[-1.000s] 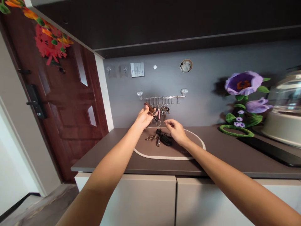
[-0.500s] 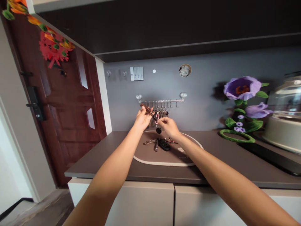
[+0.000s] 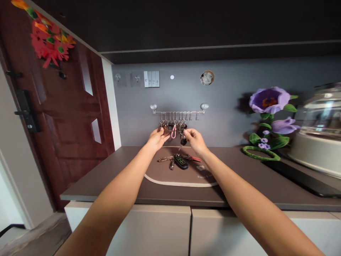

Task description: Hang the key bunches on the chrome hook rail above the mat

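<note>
Both my hands are raised at a clear hook rail (image 3: 179,112) on the grey wall, where several key rings with keys hang in a row. Palm turned up, my left hand (image 3: 156,139) is at the left end of the keys, thumb and fingers closed about a small brown strap (image 3: 165,131), partly hidden. My right hand (image 3: 195,140) pinches a key ring whose black pendant (image 3: 183,142) dangles below the fingertips. Between the hands hangs a pink strap (image 3: 174,132). Below, a black car key (image 3: 181,161) with other keys lies on a brown mat (image 3: 165,176).
A dark shelf (image 3: 186,25) overhangs the counter (image 3: 112,181). On the right are purple knitted flowers (image 3: 270,101), a long black object (image 3: 301,179) and a white appliance with a clear dome (image 3: 311,149). The reddish door (image 3: 71,135) stands left.
My hands have moved apart slightly, the left one lower. The brown strap, previously raised and slanted in my left hand, is lower. The black pendant has shifted right with my right hand.
</note>
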A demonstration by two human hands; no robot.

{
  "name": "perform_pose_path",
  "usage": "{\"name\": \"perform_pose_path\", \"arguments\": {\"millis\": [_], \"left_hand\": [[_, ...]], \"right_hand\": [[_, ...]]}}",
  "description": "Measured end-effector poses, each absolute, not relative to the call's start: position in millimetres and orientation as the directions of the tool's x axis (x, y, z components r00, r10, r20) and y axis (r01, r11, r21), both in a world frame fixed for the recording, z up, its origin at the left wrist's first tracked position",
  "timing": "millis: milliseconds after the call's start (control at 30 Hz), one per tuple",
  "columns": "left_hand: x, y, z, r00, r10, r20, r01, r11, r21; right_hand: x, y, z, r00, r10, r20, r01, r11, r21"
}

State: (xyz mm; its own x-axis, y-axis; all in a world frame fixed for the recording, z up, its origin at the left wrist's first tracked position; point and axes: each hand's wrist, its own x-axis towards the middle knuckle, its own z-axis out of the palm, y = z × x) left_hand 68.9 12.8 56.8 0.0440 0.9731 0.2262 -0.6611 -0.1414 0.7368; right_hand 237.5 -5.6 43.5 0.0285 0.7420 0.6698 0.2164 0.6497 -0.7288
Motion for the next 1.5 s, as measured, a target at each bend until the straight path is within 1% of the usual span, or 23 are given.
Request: {"name": "perform_pose_path", "arguments": {"millis": [67, 133, 233, 300, 400, 500, 567, 600, 667, 733, 800, 900, 1000, 1100, 1167, 1333, 1500], "left_hand": [[70, 10, 54, 0.099, 0.977, 0.191, -0.617, -0.09, 0.782], [71, 8, 52, 0.159, 0.973, 0.165, -0.556, -0.05, 0.83], [73, 4, 48, 0.221, 0.963, 0.155, -0.458, -0.038, 0.888], [75, 3, 46, 0.242, 0.958, 0.153, -0.415, -0.041, 0.909], [77, 1, 44, 0.264, 0.954, 0.14, -0.359, -0.038, 0.933], [79, 2, 42, 0.243, 0.961, 0.131, -0.307, -0.052, 0.95], [81, 3, 41, 0.2, 0.97, 0.135, -0.245, -0.084, 0.966], [82, 3, 41, 0.168, 0.973, 0.159, -0.2, -0.124, 0.972], [83, 4, 40, 0.098, 0.954, 0.284, -0.102, -0.274, 0.956], [85, 3, 41, 0.061, 0.89, 0.451, -0.038, -0.45, 0.892], [86, 1, 42, 0.069, 0.827, 0.559, -0.015, -0.559, 0.829], [89, -5, 44, 0.127, 0.773, 0.622, -0.002, -0.627, 0.779], [92, -9, 46, 0.177, 0.723, 0.668, 0.064, -0.686, 0.725], [92, -10, 46, 0.182, 0.703, 0.687, 0.138, -0.71, 0.69], [92, -10, 46, 0.176, 0.72, 0.671, 0.139, -0.693, 0.707], [94, -10, 43, 0.117, 0.804, 0.583, 0.085, -0.593, 0.801], [96, -3, 37, 0.026, 0.853, 0.521, -0.066, -0.519, 0.852]], "right_hand": [[242, -6, 46, 0.041, 0.718, 0.694, 0.258, 0.664, -0.702], [245, -8, 48, 0.052, 0.675, 0.736, 0.339, 0.681, -0.649], [248, -10, 51, 0.048, 0.606, 0.794, 0.499, 0.675, -0.544], [248, -12, 52, 0.017, 0.572, 0.82, 0.571, 0.668, -0.478], [247, -13, 52, -0.035, 0.516, 0.856, 0.621, 0.682, -0.386], [246, -14, 52, -0.046, 0.493, 0.869, 0.641, 0.681, -0.353], [246, -16, 53, -0.039, 0.499, 0.866, 0.645, 0.674, -0.36], [247, -16, 53, -0.037, 0.5, 0.865, 0.643, 0.675, -0.363], [247, -18, 54, -0.047, 0.498, 0.866, 0.636, 0.683, -0.359], [246, -19, 54, -0.067, 0.494, 0.867, 0.625, 0.698, -0.35], [245, -19, 53, -0.08, 0.495, 0.865, 0.61, 0.711, -0.35], [242, -19, 52, -0.086, 0.51, 0.856, 0.581, 0.724, -0.373], [240, -20, 50, -0.111, 0.534, 0.838, 0.551, 0.735, -0.395], [238, -20, 48, -0.126, 0.546, 0.828, 0.525, 0.745, -0.411], [236, -20, 47, -0.118, 0.549, 0.828, 0.501, 0.752, -0.427], [233, -18, 43, -0.071, 0.583, 0.809, 0.424, 0.752, -0.505], [233, -14, 37, -0.038, 0.677, 0.735, 0.355, 0.697, -0.623]]}}
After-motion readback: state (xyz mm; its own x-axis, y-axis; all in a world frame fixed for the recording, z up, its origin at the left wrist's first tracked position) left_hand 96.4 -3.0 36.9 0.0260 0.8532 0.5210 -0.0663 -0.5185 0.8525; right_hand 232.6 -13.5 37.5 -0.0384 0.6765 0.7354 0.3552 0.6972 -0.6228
